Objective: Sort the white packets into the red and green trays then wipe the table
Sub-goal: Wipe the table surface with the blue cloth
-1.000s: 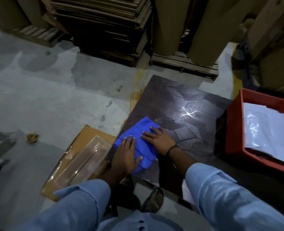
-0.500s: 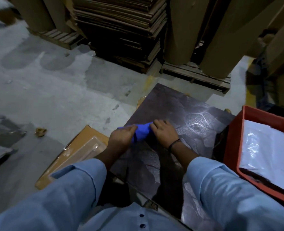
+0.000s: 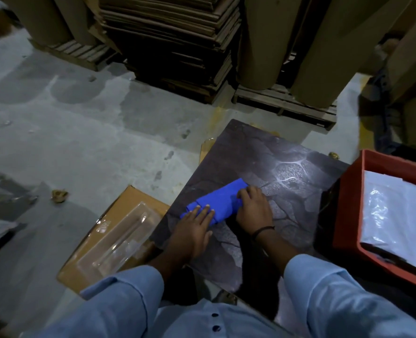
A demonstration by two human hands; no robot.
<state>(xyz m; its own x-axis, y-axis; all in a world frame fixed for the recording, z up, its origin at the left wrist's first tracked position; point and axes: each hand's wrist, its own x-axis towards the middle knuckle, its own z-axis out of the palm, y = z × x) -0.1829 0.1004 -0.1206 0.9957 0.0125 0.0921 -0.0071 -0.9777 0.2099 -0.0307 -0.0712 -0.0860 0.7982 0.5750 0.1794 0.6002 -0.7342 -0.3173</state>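
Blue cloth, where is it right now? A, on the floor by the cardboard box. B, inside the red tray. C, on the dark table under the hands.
C: the blue cloth lies on the dark table, the left hand flat on it and the right hand at its other end.

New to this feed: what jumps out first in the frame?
The bright blue cloth lies folded on the dark stone-patterned table, with the left hand flat on it and the right hand at its edge. At far right, a red tray holds white packets. Left of the table, a cardboard box lies on the floor.
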